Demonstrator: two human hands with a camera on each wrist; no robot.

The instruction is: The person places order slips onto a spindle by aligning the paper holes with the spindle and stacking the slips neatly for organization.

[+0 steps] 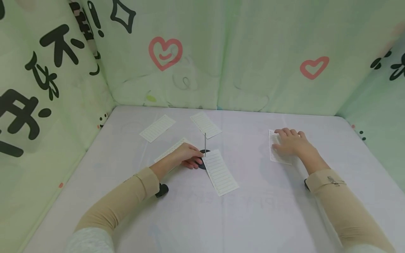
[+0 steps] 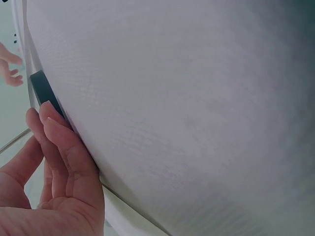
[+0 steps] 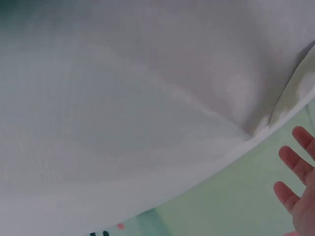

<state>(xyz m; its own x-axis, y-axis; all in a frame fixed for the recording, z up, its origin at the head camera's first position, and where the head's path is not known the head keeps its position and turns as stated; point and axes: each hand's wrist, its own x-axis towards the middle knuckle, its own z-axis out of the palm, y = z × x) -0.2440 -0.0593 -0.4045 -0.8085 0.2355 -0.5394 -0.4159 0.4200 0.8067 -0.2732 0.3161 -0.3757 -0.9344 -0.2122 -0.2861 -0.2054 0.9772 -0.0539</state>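
Observation:
A paper spike stands mid-table, its thin metal rod [image 1: 205, 142] rising from a round black base [image 1: 203, 166]. Beside it my left hand [image 1: 188, 154] pinches the upper left corner of a lined paper slip [image 1: 221, 174] between thumb and fingertips. The slip slants toward the near side, overlapping the base in the head view. In the left wrist view, the fingers [image 2: 64, 142] are right by the black base [image 2: 45, 91]. At the right, my right hand [image 1: 289, 142] hovers with spread fingers over another printed slip [image 1: 275, 157], covering part of it.
Two lined slips lie toward the back, one at the left [image 1: 157, 128] and one behind the spike [image 1: 206, 124]. A further slip [image 1: 171, 149] lies partly under the left forearm. Green printed curtains [image 1: 253, 70] enclose the white table [image 1: 190, 225] at back and sides.

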